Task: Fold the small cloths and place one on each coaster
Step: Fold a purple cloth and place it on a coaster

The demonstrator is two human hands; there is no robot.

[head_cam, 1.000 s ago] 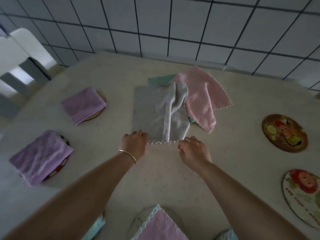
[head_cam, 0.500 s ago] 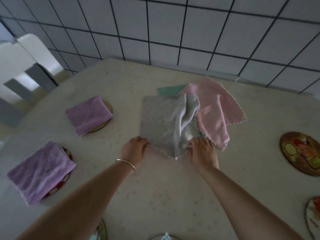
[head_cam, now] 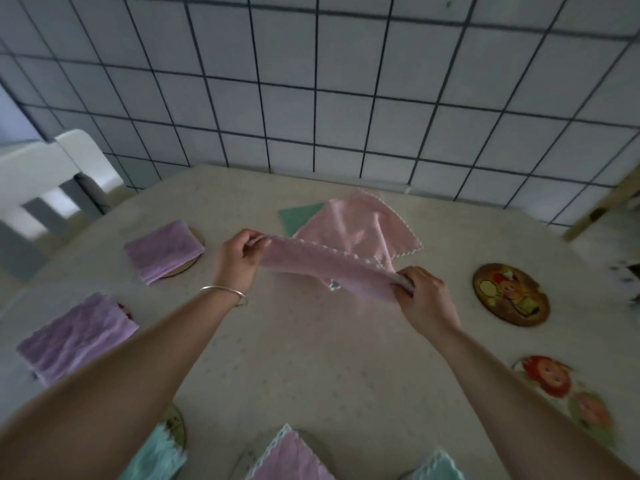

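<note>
Change vs a second ago: the cloth that lay flat on the surface (head_cam: 311,358) with both hands at its near edge is now lifted clear and stretched between them; it read grey then, pinkish now, likely the dim light. So judged as mid-fold, first fold just starting, nothing placed from this one yet

Left to right: folded purple cloth (head_cam: 76,337) on near-left coaster, only a sliver of that coaster showing; second purple cloth (head_cam: 162,251) on far-left coaster (head_cam: 194,261). Left hand (head_cam: 239,258), bracelet on wrist, fingers curled and pinching the left end of the held cloth (head_cam: 325,268). Held cloth hangs in a sagging band above the surface, touching nothing below as far as I can tell. Behind it an unfolded pink cloth (head_cam: 360,226) lies over a green cloth (head_cam: 298,216). Right hand (head_cam: 422,296) gripping the right end, fingers closed round a bunched corner. Right of that, bare cartoon coaster (head_cam: 512,294), then another bare one (head_cam: 561,393) near the right edge, blurred

Bottom edge: more folded cloths, teal and pink, partly cut off
</note>
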